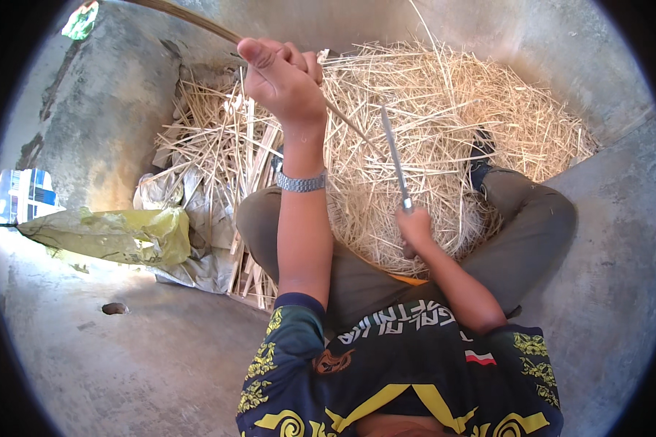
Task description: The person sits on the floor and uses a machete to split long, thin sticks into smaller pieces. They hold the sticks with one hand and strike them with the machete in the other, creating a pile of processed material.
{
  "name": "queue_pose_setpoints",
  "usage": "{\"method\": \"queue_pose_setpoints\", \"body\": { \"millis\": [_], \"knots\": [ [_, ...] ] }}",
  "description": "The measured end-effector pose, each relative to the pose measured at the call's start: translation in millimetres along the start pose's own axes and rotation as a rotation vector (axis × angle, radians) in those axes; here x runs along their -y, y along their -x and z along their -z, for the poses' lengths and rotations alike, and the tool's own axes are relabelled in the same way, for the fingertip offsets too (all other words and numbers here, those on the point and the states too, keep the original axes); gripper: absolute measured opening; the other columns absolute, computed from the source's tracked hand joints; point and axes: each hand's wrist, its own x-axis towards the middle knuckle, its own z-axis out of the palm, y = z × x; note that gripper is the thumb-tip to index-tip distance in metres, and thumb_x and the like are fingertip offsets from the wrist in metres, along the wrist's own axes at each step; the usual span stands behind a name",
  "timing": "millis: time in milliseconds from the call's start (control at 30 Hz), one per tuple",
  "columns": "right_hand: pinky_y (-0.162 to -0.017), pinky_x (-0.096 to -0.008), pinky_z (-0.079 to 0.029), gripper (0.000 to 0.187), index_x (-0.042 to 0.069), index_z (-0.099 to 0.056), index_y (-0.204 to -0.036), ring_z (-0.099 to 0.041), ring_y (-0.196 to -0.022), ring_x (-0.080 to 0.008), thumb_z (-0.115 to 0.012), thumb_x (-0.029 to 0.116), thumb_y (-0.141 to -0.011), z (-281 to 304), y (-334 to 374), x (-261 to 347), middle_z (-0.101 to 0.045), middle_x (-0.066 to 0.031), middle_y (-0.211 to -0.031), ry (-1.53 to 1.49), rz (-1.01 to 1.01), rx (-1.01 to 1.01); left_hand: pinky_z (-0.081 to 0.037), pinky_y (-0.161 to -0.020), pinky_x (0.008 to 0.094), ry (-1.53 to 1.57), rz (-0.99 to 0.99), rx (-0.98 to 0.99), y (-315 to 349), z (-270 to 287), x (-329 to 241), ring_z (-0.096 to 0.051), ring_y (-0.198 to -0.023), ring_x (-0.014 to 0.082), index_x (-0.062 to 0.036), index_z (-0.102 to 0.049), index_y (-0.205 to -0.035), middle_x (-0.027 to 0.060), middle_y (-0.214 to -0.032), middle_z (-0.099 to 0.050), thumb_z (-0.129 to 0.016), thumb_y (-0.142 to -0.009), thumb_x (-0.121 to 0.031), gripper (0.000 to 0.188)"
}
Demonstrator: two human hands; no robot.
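Note:
My left hand (286, 81), a metal watch (302, 181) on its wrist, is raised and closed around a long thin bamboo strip (197, 24). One end of that strip runs up past the top left of the view; the other slants down to the right and ends close to the knife blade. In my right hand (417, 229), low between my bent legs, is a knife (395, 153) with a long narrow blade pointing up and away. The fingers wrap its handle, which is mostly hidden.
Pale shavings (517, 124) are heaped before me and around my feet. Split bamboo pieces (248, 280) lie at the left beside a yellow-green sack (116, 234). A grey concrete wall (109, 109) curves around. The floor has a small hole (114, 309).

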Motion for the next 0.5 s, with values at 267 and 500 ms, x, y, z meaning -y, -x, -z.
{"method": "queue_pose_setpoints", "body": {
  "millis": [267, 500],
  "knots": [
    [-0.049, -0.0292, -0.035, 0.028, 0.005, -0.053, -0.068, -0.042, -0.052, -0.0058, -0.063, 0.013, -0.093, 3.1, 27.6, 49.4, -0.048, 0.0032, -0.057, -0.336, 0.444, -0.085, -0.015, -0.040, 0.0273, -0.005, 0.020, 0.002, -12.0, 23.3, 3.4, -0.018, -0.042, 0.0075, -0.0162, -0.022, -0.068, -0.0042, -0.052, -0.017, -0.038, -0.097, -0.071, 0.063],
    [-0.050, -0.0335, -0.040, 0.036, 0.004, -0.055, -0.063, -0.046, -0.050, -0.0120, -0.067, 0.024, -0.089, -18.3, -31.5, -49.2, -0.053, -0.0032, -0.056, 0.253, 0.151, 0.067, -0.016, -0.039, 0.0266, -0.063, -0.014, -0.014, -4.2, 10.6, -0.4, -0.018, -0.042, 0.0076, -0.0166, -0.022, -0.067, -0.0038, -0.051, -0.018, -0.037, -0.097, -0.070, 0.063]
  ]
}}
